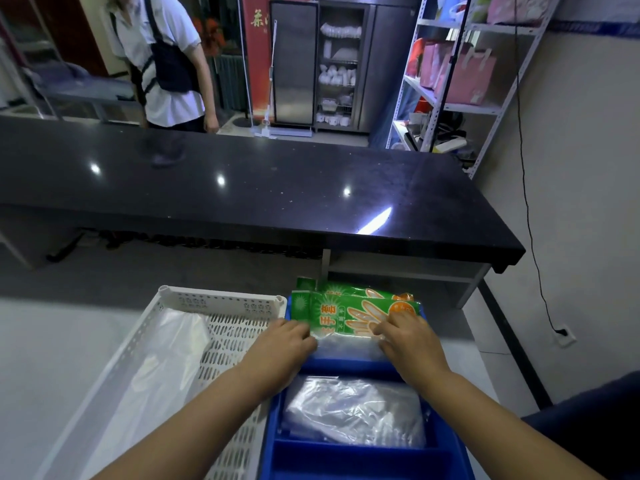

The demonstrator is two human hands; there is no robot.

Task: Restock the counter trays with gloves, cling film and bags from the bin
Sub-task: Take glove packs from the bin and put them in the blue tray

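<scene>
Blue divided tray (356, 455) is cut off at the bottom edge, and its nearest compartment can't be made out; the middle one holds a clear plastic bag bundle (353, 410). In the far compartment, the left hand (280, 344) and right hand (408, 341) both have fingers pressed down on the green glove packs (339, 310); fingertips are partly hidden, so whether they're clamped or just resting I can't tell. White perforated bin (221, 327) touching the tray's left side holds clear film or bags (159, 362), too washed out to say which; beyond is a black counter (277, 188).
</scene>
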